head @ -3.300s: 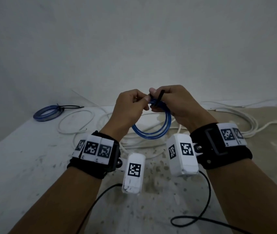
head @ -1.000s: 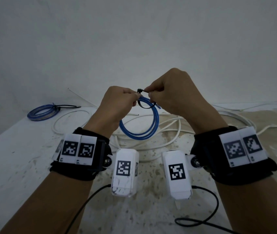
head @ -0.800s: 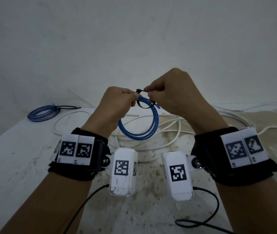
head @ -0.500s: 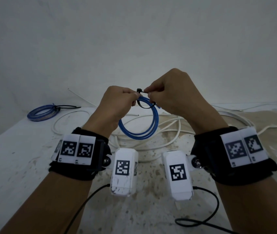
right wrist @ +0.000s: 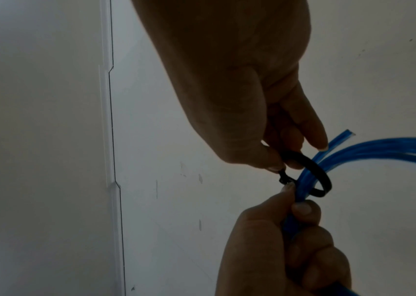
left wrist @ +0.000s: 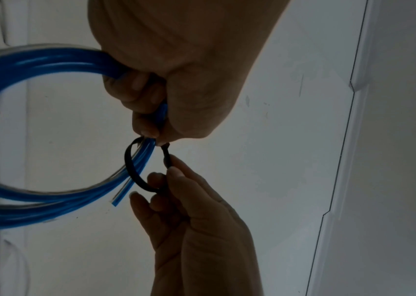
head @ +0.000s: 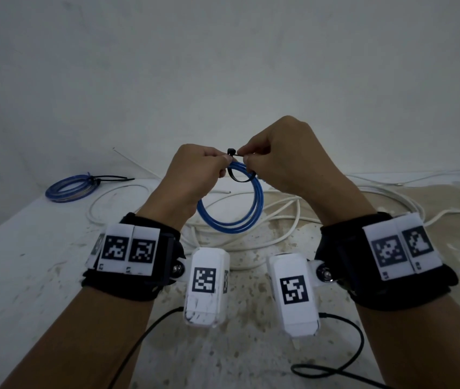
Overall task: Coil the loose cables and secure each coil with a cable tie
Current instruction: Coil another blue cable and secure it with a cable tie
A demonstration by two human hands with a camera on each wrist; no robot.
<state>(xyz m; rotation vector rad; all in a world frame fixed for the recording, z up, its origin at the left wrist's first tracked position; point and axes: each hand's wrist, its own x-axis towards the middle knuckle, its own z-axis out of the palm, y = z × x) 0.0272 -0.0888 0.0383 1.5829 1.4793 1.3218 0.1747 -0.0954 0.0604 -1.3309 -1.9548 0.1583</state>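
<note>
Stretching across the whole lower part of the head view, the white, speckled tabletop [head: 27,276] meets a plain pale wall [head: 223,66] at its far edge. Loose white cables [head: 293,209] sprawl in wide loops over the middle and right of the tabletop. At the far left lies a finished blue coil [head: 69,189], flat on the surface, with a black tie around it whose long tail points right.

Both forearms wear black wrist straps carrying white camera housings with square printed markers. Raised above the tabletop between the hands hangs the blue cable coil [head: 231,209], a few turns thick, with one cut end poking out near the top. The left hand [head: 192,175] grips the top of this coil, fingers curled round the bundled strands. The right hand [head: 287,158] pinches the black cable tie [head: 240,178] between thumb and forefinger, just beside the left fingertips. That tie forms a loose loop around the coil's strands, not tightened against them, and its small square head [head: 231,151] sits on top between the two hands.
</note>
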